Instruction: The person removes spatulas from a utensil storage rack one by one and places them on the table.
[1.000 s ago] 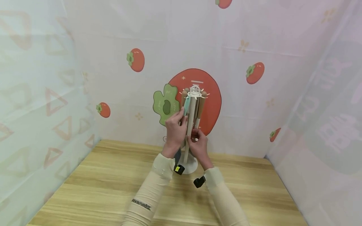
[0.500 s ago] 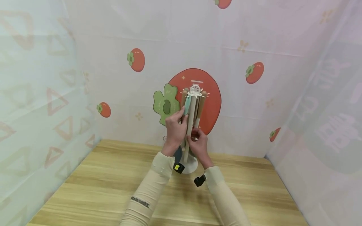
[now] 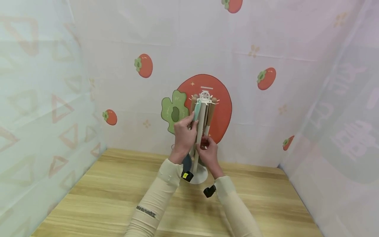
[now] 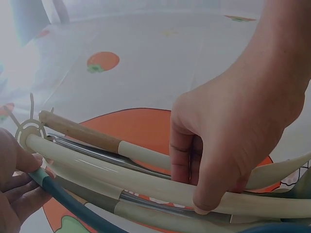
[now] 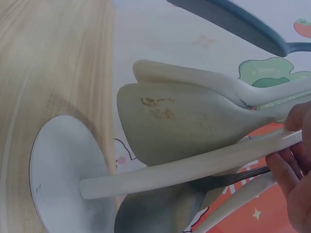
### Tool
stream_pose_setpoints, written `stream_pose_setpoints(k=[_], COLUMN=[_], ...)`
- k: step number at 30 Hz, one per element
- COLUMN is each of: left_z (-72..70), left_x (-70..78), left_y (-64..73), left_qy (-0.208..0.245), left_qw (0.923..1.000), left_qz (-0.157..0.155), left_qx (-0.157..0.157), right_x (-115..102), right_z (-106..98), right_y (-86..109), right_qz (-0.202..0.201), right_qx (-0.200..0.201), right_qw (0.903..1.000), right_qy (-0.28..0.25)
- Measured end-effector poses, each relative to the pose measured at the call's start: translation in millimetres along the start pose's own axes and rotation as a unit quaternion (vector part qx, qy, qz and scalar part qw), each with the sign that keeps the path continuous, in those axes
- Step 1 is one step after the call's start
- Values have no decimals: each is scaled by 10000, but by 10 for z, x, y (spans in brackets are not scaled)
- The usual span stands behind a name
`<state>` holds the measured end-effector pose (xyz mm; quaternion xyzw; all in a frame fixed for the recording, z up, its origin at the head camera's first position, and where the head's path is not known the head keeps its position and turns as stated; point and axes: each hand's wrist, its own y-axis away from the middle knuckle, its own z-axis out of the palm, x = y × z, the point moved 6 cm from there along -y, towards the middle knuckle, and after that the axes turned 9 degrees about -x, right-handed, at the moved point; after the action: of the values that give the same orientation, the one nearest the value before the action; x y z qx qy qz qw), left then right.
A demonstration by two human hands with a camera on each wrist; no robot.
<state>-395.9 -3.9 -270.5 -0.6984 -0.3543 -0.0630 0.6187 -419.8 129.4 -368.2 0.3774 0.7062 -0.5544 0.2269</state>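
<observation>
In the head view a white utensil stand stands upright, its pole [image 3: 201,123] rising from a round base [image 3: 200,177] to a hooked top ring [image 3: 205,98]. My left hand [image 3: 184,133] pinches the teal handle of a spatula [image 3: 197,110] close beside the pole, its top near the hooks. Whether it hangs on a hook cannot be told. The spatula's dark blue-grey blade [image 5: 238,22] shows in the right wrist view. Lower down, my right hand [image 3: 208,154] grips the pole, thumb on one side and fingers behind, as the left wrist view shows.
Several utensils hang around the pole: a beige spatula [image 5: 180,121], a dark metal turner [image 5: 155,208] and a wooden-handled one [image 4: 80,130]. A wooden table [image 3: 118,197] lies below. Behind hangs a white cloth [image 3: 189,39] printed with red fruit.
The teal handle has tipped slightly toward the pole, with the left hand still pinching it. The right hand keeps its grip on the pole. The head view has shifted a little.
</observation>
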Motion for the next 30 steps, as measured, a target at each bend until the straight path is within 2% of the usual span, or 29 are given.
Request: stream_pose_setpoints(k=[5, 13, 25, 30], left_z=[-1, -35, -87, -111], left_x=[21, 31, 40, 64], left_y=[11, 25, 81, 89], left_qy=[5, 19, -139, -154], left_qw=[10000, 10000, 9998, 9995], left_qz=[-16, -17, 93, 173], left_qx=[-40, 41, 127, 204], right_x=[7, -14, -22, 39], right_z=[-7, 6, 19, 37], right_y=[15, 6, 34, 18], right_qz=[-5, 95, 66, -4], right_qx=[35, -129, -53, -46], right_qw=[10000, 9999, 9999, 10000], right_qy=[17, -8, -91, -45])
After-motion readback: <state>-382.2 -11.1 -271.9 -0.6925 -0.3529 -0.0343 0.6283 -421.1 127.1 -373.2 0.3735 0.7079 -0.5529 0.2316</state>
